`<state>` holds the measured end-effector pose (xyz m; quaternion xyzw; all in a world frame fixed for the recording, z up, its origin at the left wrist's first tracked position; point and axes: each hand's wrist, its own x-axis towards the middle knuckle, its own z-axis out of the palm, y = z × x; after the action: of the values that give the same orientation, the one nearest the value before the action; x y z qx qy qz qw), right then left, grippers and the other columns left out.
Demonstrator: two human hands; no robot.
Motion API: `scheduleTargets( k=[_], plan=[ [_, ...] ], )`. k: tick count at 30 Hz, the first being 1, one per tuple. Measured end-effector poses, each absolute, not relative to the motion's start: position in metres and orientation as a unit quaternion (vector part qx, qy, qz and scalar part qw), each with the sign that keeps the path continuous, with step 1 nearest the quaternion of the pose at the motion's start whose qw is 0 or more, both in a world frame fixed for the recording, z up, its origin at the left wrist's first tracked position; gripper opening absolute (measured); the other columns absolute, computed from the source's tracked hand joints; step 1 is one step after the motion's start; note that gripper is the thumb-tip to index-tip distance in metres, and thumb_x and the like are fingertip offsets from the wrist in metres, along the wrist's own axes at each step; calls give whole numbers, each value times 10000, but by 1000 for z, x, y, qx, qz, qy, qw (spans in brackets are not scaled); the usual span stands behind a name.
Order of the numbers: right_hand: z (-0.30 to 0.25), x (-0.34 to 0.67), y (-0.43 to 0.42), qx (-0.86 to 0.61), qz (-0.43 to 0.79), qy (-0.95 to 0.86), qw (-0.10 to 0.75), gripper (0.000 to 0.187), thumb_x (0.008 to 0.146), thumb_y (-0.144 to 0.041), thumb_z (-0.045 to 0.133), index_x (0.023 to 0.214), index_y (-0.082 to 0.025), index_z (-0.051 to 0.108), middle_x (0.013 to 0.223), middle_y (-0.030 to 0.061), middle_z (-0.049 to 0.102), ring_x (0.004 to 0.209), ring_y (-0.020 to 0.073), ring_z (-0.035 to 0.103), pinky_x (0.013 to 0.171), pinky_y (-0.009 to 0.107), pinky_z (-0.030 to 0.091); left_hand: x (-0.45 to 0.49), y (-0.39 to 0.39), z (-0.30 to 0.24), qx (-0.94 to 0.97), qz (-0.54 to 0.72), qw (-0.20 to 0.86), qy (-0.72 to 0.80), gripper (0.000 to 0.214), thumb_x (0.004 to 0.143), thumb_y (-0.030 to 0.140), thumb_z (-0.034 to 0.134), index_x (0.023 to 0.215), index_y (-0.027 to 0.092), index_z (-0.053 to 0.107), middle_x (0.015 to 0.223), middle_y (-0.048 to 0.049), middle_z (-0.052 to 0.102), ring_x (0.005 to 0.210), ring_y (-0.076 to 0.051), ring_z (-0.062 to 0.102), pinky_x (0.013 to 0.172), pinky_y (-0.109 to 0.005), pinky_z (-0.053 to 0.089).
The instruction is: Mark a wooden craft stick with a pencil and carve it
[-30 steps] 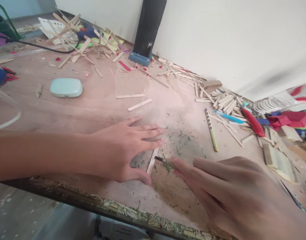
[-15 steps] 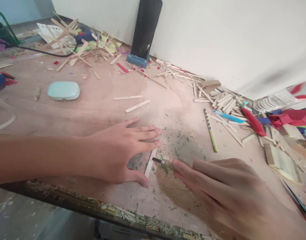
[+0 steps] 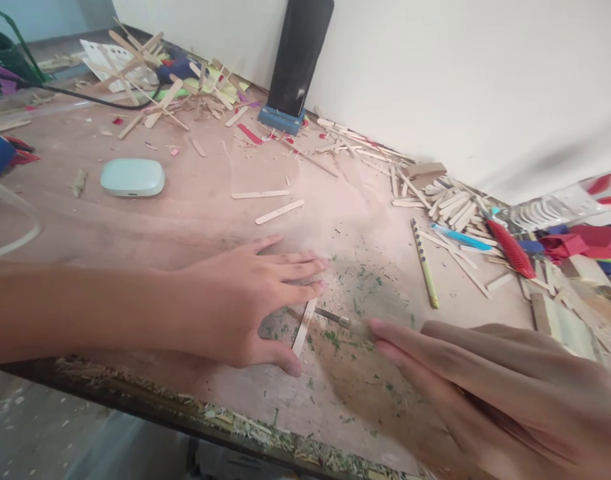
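My left hand lies on the tabletop with its fingers spread. Its thumb and fingertips press near the two ends of a pale craft stick, which lies slanted on the wood with faint marks on it. My right hand is closed around a craft knife with a light handle and a narrow dark blade. The blade points left, its tip just beside the stick's right edge; whether it touches cannot be made out. Green shavings are scattered under and around the blade.
Two loose craft sticks lie beyond my left hand. A mint-coloured case sits left, a phone leans in a blue stand, and a pencil and a red-handled tool lie right, near piled sticks.
My right hand has drawn the knife back to the right, its tip leaving the middle of the stick. My left hand still presses the stick. The whole view has shifted slightly.
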<state>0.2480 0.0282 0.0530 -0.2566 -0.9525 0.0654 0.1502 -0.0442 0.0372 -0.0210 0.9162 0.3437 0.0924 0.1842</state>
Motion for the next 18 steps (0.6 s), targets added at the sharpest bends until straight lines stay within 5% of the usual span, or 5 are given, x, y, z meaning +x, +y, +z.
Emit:
scheduleTargets(
  k=[18],
  plan=[
    [46,247,36,-262,129,-953,77,323,1051,-89,572,1323,-236,667,743,-59,576,628,80,555,583,283,343,-45,36,-24,920,107,174,335,906,950,774,612,1612,174,457,1746,-68,283,1653,-257,247,1379,-511,45]
  ],
)
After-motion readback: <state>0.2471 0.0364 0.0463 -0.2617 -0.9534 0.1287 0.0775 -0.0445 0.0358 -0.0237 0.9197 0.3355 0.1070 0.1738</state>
